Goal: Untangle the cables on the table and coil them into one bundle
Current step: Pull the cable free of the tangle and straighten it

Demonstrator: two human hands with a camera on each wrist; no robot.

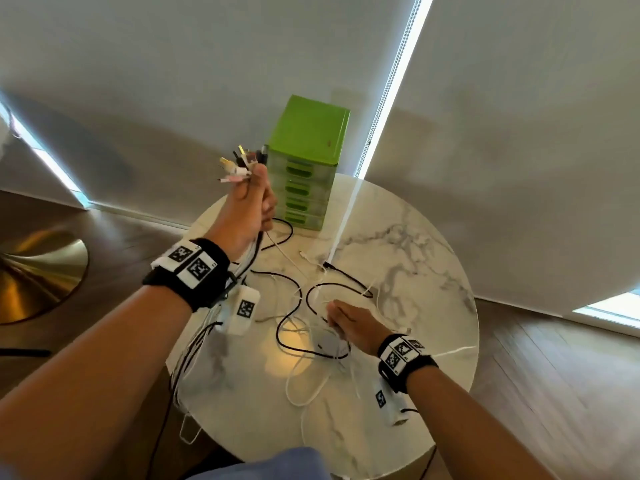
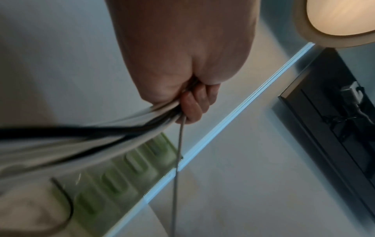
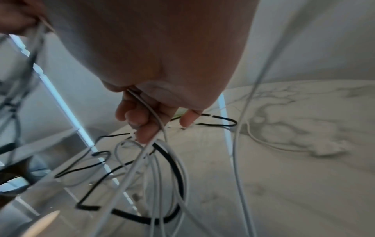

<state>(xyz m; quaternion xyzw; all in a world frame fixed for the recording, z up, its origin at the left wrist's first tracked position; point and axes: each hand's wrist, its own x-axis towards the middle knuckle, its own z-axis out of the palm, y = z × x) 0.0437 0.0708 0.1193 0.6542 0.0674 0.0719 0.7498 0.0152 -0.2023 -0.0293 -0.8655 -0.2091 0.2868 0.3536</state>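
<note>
Black, white cables (image 1: pixel 304 327) tangled; plug ends (image 1: pixel 242 162) bunched upward.

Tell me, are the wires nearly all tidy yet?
Not yet. The left hand grips the plug ends gathered together. The right hand is picking white cable out of the tangle. Loops sprawl over the table, and nothing is coiled.

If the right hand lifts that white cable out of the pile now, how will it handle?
Probably floppy: the white cable droops in loose loops from the right hand. Likely light, since curled fingers carry it. It may snag and drag the black cable, which crosses it on the table.
</note>
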